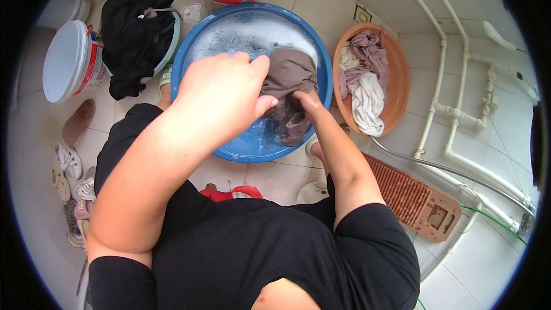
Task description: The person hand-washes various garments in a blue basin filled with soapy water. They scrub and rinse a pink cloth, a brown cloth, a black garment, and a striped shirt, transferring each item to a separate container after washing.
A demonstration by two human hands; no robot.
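Closest to my view, the left hand (227, 89) curls; I can't tell whether its fingers hold anything. Just to its right, the brown cloth (291, 72) stretches lengthwise away from me, the right hand (310, 103) gripping a fold, inside the blue basin (252, 155).

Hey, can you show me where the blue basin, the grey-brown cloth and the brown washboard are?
Blue basin (252, 154): head view, on its near rim.
Grey-brown cloth (291, 73): head view, on its bunched upper part.
Brown washboard (397, 188): head view, on its ridged face.
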